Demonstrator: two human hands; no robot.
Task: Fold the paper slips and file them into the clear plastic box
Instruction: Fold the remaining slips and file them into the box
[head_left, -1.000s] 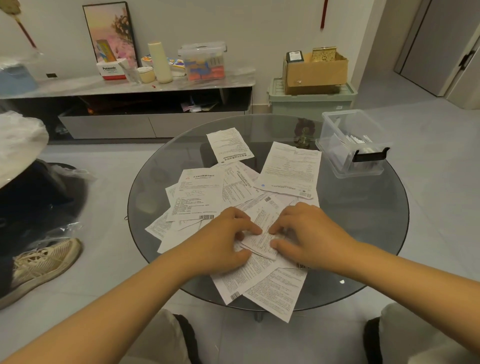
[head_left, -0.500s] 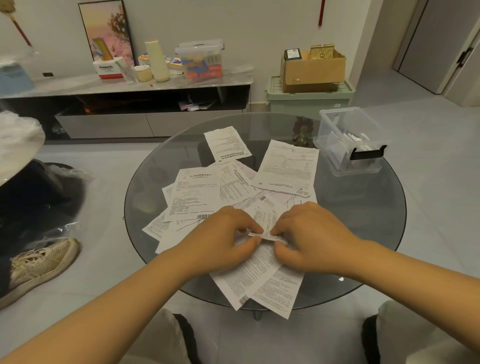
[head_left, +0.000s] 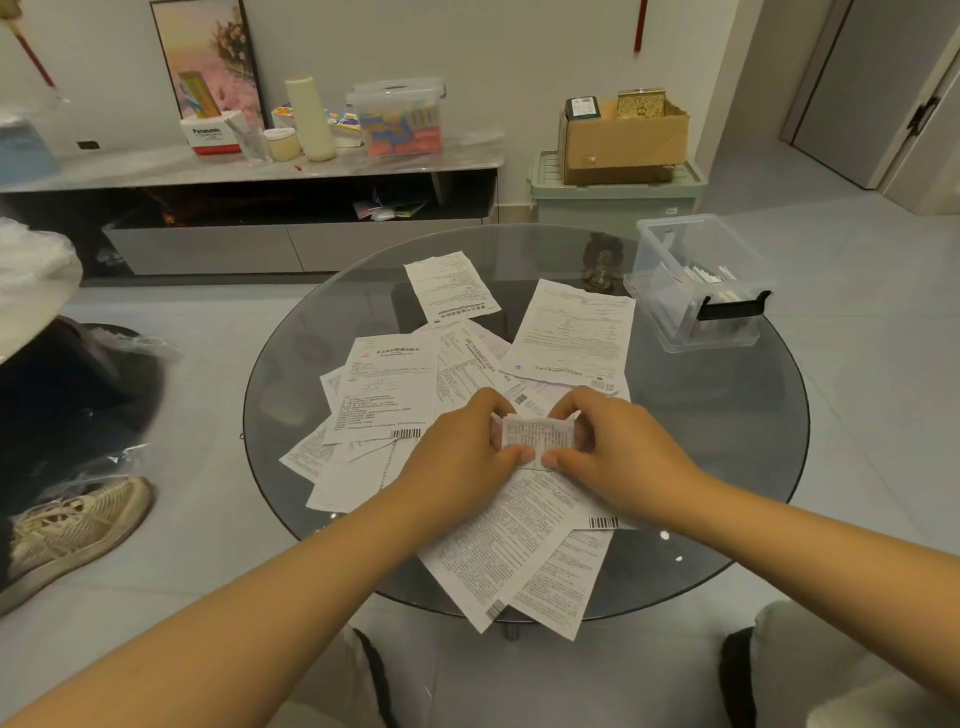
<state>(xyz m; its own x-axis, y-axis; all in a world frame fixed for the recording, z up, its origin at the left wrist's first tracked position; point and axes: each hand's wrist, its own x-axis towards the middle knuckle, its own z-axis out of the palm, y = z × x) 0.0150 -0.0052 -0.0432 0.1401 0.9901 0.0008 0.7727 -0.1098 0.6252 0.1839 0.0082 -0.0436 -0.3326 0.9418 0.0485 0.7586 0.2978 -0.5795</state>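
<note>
- Head view looks down at a round glass table (head_left: 727, 467) with lots of printed papers on it.
- Both hands hold one small folded paper slip (head_left: 535, 435) just above the paper pile (head_left: 415, 405), near the middle of the table.
- The left hand (head_left: 462, 457) pinches the slip's left end, with fingers curled behind it and the thumb at the front.
- The right hand (head_left: 618, 452) pinches the right end the same way, so both hands are clamped on the slip.
- The slip's long side runs left to right, and its flat printed face points up toward the camera.
- It is white with tiny rows of dark print, and it looks thick, like it has been folded over.
- The print is too small to read.
- The clear plastic box (head_left: 701, 286) sits at the far right of the table, close to the rim and well apart from the hands.
- Its top is open, with a black handle on the near end and some white slips inside.
- Bare glass lies between the hands and the box.
- More bare glass lies on the right side of the table.
- Two long sheets (head_left: 519, 561) hang a little over the near edge of the table.
- A sneaker (head_left: 67, 530) rests on the floor at the left.
</note>
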